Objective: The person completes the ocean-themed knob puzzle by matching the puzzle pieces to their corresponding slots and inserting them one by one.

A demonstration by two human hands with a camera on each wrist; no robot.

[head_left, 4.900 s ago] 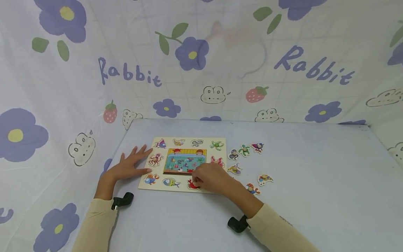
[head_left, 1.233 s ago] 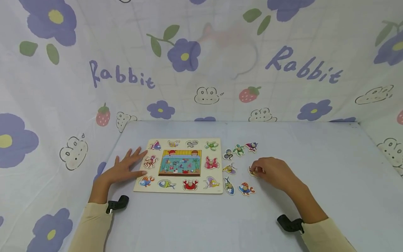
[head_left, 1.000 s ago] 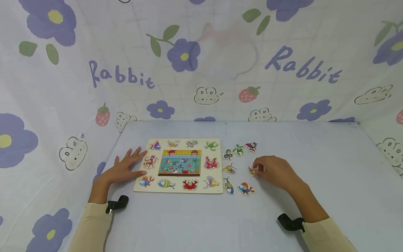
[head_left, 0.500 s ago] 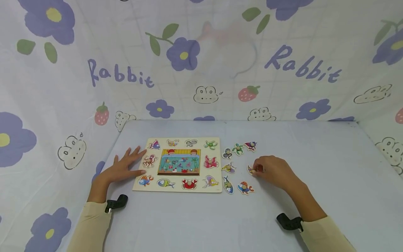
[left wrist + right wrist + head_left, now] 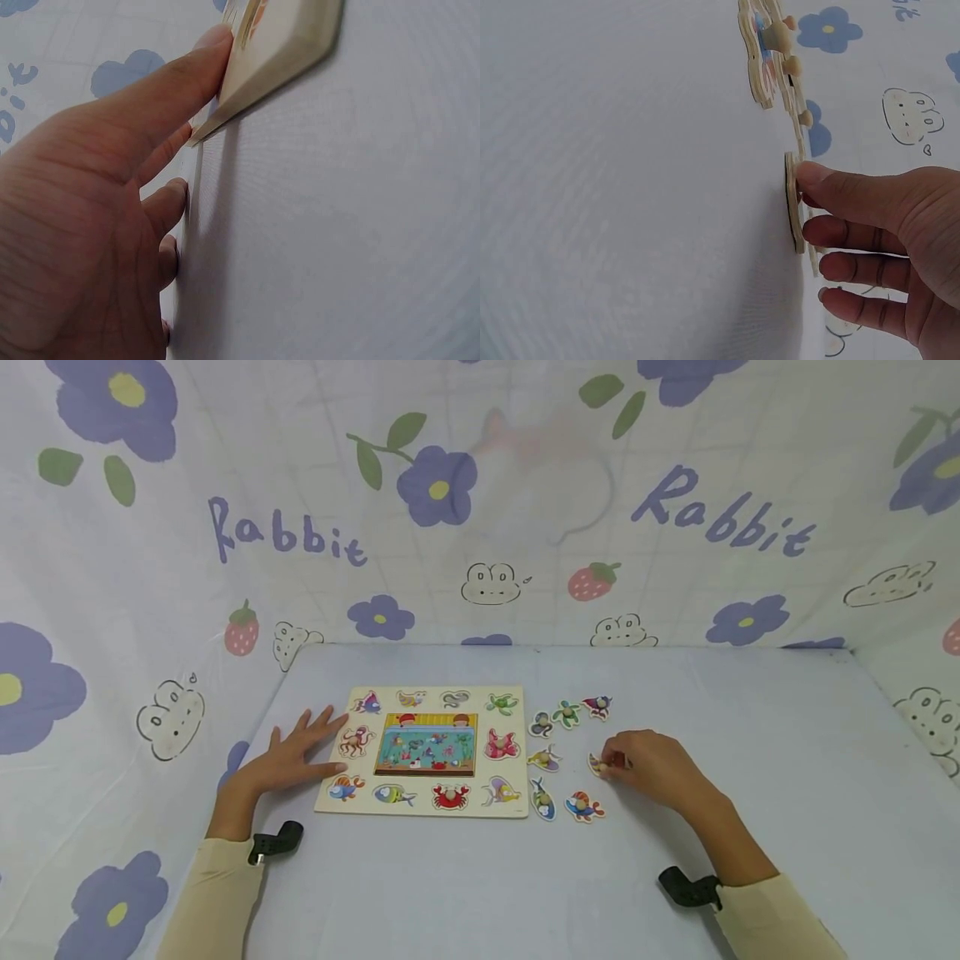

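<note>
My left hand (image 5: 288, 764) rests at the left edge of the wooden puzzle board (image 5: 420, 806), fingers spread. In the left wrist view its thumb (image 5: 176, 86) lies on the board's corner. To the right of the board, my right hand (image 5: 648, 768) pinches a small striped puzzle piece (image 5: 595, 765) between thumb and fingers. The right wrist view shows this piece (image 5: 793, 206) edge-on at the thumb tip, low over or on the table; its knob is hidden. On the board, a red crab piece (image 5: 451, 797) with a knob sits at the bottom, and a pink starfish (image 5: 501, 744) at the right.
Loose knobbed pieces lie right of the board: a turtle (image 5: 566, 714), a purple fish (image 5: 597, 707), a grey coiled piece (image 5: 541, 724), a yellow fish (image 5: 544, 759), a blue-green fish (image 5: 542, 799) and an orange-blue piece (image 5: 583, 807). A patterned curtain (image 5: 525, 527) stands behind the table.
My right hand has left the crab on the board, moved right and taken hold of the striped piece. Over the last second it has barely moved. The left hand stays at the board's edge.
</note>
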